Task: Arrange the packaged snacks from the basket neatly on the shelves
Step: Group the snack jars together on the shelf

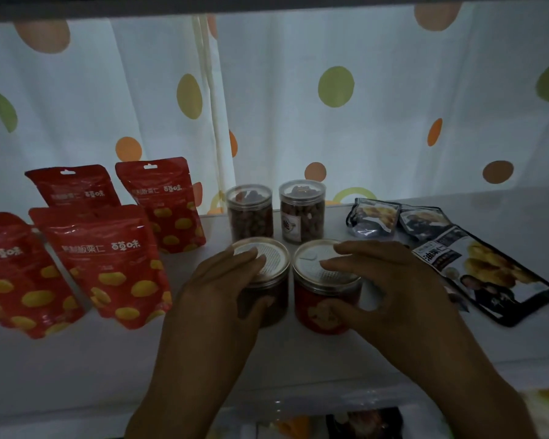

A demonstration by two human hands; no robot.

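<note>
1. The left hand (222, 289) curls its fingers (244, 258) over the left jar (267, 264); the right hand (390, 280) clasps the right jar (317, 308) likewise.
2. Both stand upright, side by side, at the front of the shelf (298, 353).
3. The rear jars (251, 213) stand directly behind them, so there is little room to push back.

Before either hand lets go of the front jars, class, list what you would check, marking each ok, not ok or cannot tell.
1. Grip of left hand on front left jar: ok.
2. Grip of right hand on front right jar: ok.
3. Both front jars upright on the shelf: ok.
4. Front jars lined up before the back jars: ok.
5. Tidy dark packets: not ok, lying flat, overlapping.
6. Front left jar's label facing out: cannot tell, hand covers it.
</note>
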